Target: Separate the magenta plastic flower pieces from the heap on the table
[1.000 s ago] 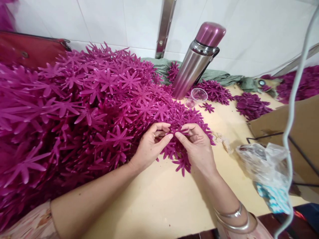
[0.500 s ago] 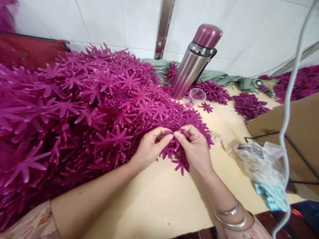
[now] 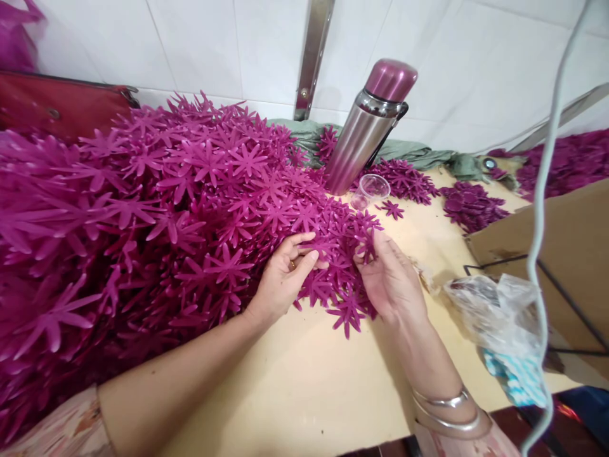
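A big heap of magenta star-shaped plastic flowers (image 3: 157, 190) covers the left half of the pale table (image 3: 304, 387). My left hand (image 3: 280, 279) rests on the heap's near edge, fingers curled with the tips on a flower. My right hand (image 3: 392, 279) is at the heap's right edge, palm turned toward the flowers, thumb and fingers closed on a flower (image 3: 366, 244) at its tips. Loose flowers (image 3: 347, 311) lie on the table between the two hands.
A steel flask with a purple cap (image 3: 366, 127) leans beside a small clear cup (image 3: 371, 189). Smaller flower piles (image 3: 471, 204) lie behind right. A cardboard box (image 3: 561, 254), a crumpled plastic bag (image 3: 504, 324) and a hanging grey cable (image 3: 542, 222) sit at the right. A red bag (image 3: 57, 108) is at the back left.
My hands were pinched together on one flower; they have since drawn apart. The right hand moved right and turned its palm inward, and the left hand settled onto the heap.
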`<state>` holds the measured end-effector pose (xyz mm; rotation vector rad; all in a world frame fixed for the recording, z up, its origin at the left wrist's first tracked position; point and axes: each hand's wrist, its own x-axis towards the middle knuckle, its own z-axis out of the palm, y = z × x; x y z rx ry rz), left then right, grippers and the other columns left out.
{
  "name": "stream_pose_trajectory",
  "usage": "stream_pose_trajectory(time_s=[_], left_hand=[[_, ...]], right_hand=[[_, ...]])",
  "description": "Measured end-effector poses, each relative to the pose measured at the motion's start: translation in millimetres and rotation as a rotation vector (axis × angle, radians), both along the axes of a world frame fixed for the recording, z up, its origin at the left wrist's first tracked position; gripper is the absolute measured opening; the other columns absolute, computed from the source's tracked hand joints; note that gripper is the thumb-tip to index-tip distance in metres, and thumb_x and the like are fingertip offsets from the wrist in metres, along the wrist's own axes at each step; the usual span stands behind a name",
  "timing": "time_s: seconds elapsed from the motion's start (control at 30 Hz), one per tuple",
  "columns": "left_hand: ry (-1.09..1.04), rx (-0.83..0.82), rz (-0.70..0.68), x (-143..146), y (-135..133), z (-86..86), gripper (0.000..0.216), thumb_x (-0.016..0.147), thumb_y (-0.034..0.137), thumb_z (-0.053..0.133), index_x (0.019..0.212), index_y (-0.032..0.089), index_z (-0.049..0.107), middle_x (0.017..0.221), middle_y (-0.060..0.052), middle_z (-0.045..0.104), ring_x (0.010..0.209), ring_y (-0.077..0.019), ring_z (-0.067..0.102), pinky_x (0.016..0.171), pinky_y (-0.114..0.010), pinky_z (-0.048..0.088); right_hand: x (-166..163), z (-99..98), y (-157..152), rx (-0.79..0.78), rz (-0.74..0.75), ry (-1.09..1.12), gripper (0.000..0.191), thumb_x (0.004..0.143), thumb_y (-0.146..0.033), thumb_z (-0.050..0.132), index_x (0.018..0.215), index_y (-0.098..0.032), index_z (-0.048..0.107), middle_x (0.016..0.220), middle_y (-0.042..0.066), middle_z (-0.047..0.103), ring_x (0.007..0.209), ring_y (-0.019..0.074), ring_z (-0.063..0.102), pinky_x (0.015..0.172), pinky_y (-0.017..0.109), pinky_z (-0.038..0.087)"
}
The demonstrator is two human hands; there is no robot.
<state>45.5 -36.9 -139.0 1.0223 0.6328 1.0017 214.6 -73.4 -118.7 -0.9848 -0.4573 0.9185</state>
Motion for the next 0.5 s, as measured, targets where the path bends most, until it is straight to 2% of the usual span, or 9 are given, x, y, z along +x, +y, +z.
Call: stream_pose_trajectory(time_s=[0.1, 0.2, 0.33, 0.43, 0.5], left_hand=[[0.011, 0.014, 0.001, -0.2, 0.2, 0.6, 0.038, 0.092, 0.025, 0.068, 0.129, 0.020, 0.057, 0.102, -0.002, 0.072, 0.087, -0.0129, 0.074, 0.089, -0.027, 0.056], [0.028, 0.079, -0.006, 0.4, 0.3, -2.2, 0.028, 0.095, 0.023, 0.064, 0.122, 0.019, 0.060, 0.099, -0.002, 0.072, 0.088, -0.0122, 0.073, 0.089, -0.025, 0.056], [0.137, 0.213, -0.048, 0.0, -2.4, -6.1, 0.028, 0.097, 0.022, 0.060, 0.125, 0.021, 0.061, 0.106, -0.004, 0.070, 0.084, -0.0117, 0.073, 0.080, -0.023, 0.055], [0.268, 0.365, -0.018, -2.1, -6.8, -5.8, 0.032, 0.097, 0.021, 0.058, 0.129, 0.023, 0.061, 0.115, -0.006, 0.067, 0.083, -0.0121, 0.071, 0.078, -0.025, 0.057], [0.377, 0.525, 0.056, -4.1, -9.8, -3.7, 0.033, 0.096, 0.022, 0.061, 0.128, 0.025, 0.063, 0.124, -0.008, 0.060, 0.092, -0.0143, 0.069, 0.089, -0.030, 0.057]], right_hand=[[1.4, -1.7, -0.3, -0.007, 0.062, -0.051, 0.037, 0.062, -0.025, 0.095, 0.091, -0.025, 0.072, 0.086, -0.006, 0.070, 0.072, 0.0083, 0.061, 0.069, 0.021, 0.051], [-0.8, -2.6, -0.4, -0.020, 0.075, -0.100, 0.040, 0.061, -0.026, 0.095, 0.094, -0.025, 0.072, 0.084, -0.005, 0.072, 0.070, 0.0097, 0.061, 0.073, 0.024, 0.053], [-4.9, -1.7, -1.9, -0.022, 0.066, -0.168, 0.032, 0.063, -0.029, 0.094, 0.084, -0.023, 0.070, 0.078, -0.004, 0.071, 0.069, 0.0112, 0.061, 0.074, 0.026, 0.052], [-4.8, -3.3, -4.0, -0.004, 0.072, -0.233, 0.027, 0.068, -0.030, 0.092, 0.081, -0.023, 0.069, 0.075, -0.004, 0.069, 0.068, 0.0107, 0.060, 0.071, 0.024, 0.050], [-4.4, -5.5, -5.6, 0.009, 0.086, -0.285, 0.023, 0.074, -0.030, 0.088, 0.085, -0.024, 0.069, 0.078, -0.004, 0.069, 0.069, 0.0110, 0.059, 0.071, 0.024, 0.049]])
